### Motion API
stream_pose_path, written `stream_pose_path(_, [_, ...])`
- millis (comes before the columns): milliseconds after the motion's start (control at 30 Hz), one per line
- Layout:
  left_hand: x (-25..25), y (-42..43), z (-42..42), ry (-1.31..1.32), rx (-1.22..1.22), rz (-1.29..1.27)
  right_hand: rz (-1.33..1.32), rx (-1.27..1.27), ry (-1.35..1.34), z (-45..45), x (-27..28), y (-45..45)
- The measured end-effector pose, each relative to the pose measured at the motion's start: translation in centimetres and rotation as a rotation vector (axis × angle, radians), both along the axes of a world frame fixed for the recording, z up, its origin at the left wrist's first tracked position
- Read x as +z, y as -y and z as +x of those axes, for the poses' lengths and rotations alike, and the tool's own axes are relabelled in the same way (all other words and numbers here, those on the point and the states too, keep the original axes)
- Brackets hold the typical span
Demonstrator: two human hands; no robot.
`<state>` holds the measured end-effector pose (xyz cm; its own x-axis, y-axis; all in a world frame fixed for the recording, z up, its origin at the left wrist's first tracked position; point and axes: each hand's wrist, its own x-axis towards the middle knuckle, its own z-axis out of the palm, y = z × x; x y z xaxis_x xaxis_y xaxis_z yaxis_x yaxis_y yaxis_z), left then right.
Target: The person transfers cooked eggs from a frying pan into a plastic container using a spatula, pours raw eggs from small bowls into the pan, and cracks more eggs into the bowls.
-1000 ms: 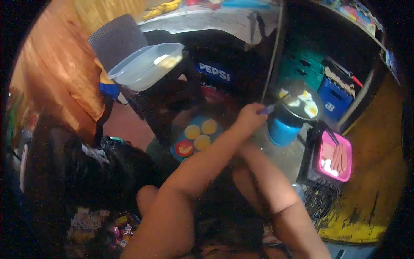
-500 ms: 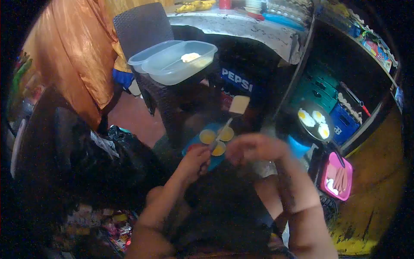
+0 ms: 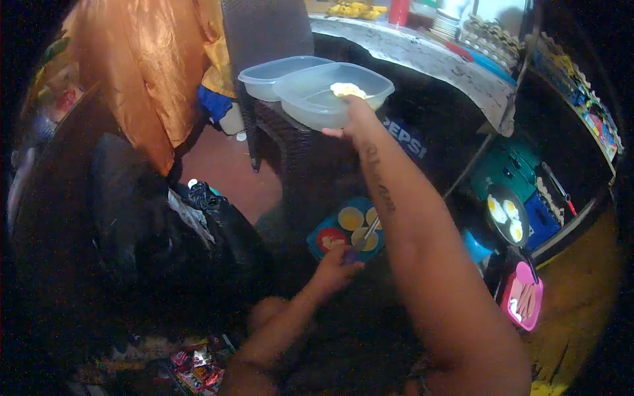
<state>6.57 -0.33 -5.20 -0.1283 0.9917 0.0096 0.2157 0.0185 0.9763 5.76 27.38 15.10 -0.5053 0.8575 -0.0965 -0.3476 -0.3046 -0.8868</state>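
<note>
My left hand (image 3: 338, 269) is closed around the handle of a spatula (image 3: 371, 230), whose blade is hidden behind my right forearm. Below it, a blue tray (image 3: 318, 223) carries small cups of yellow liquid (image 3: 351, 218) and a red bowl (image 3: 323, 237) with pale bits. My right hand (image 3: 356, 119) reaches far forward and grips the near wall of a clear plastic container (image 3: 307, 99), thumb by the rim, fingers partly hidden. Fried egg (image 3: 346, 89) lies inside the container. A second clear container (image 3: 261, 82) sits against its left side, both on a dark woven chair (image 3: 267, 30).
At right, a pan (image 3: 507, 229) holds several fried eggs. In front of it stands a pink tray (image 3: 540, 305) with sausages. A table (image 3: 396, 43) with bananas, plates and egg cartons spans the back. Black plastic bags (image 3: 211, 224) lie at left.
My right hand has moved from beside the cups up to the plastic container. The spatula has turned and its blade has gone behind my arm. The view has shifted, moving the scene rightward.
</note>
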Motion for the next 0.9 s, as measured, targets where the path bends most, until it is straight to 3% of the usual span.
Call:
stream_pose_path(133, [0.6,-0.2,0.0,-0.142,-0.001,0.034,-0.020,-0.056,-0.063,0.0,-1.2,-0.7])
stream_pose_path(200, [0.9,-0.3,0.3,-0.120,-0.021,-0.017,0.282,0.016,-0.018,1.3,-6.0,-4.5])
stream_pose_path(267, [1.3,-0.2,0.8,-0.134,-0.031,-0.027,0.295,0.001,0.000,3.4,-5.7,-3.3])
stream_pose_path(300, [1.0,0.0,0.8,-0.167,-0.029,-0.005,0.158,-0.050,-0.010,5.3,-3.0,1.9])
stream_pose_path(333, [1.0,0.3,0.9,-0.130,-0.030,-0.022,0.020,-0.102,-0.024,7.1,-1.5,6.4])
stream_pose_path(433, [1.4,1.2,1.1,0.114,-0.033,-0.168,0.062,-0.187,0.014,12.7,-2.3,12.3])
stream_pose_path(600, [1.4,2.2,0.3,0.274,-0.041,-0.290,0.106,-0.115,0.035,25.2,-3.0,21.7])
stream_pose_path(633, [1.0,1.8,-0.1,0.243,-0.069,-0.214,0.087,-0.163,0.019,27.8,-3.8,23.5])
stream_pose_path(733, [0.0,0.8,0.1,0.599,-0.094,-0.334,0.087,-0.337,-0.044,35.5,-5.3,28.5])
stream_pose_path(833, [6.4,4.1,2.9,0.424,-0.122,-0.311,0.135,-0.496,-0.027,41.7,-3.3,36.4])
stream_pose_path(900, [6.8,3.8,4.9,0.173,-0.157,-0.281,0.120,-0.521,-0.048,46.7,-3.7,40.3])
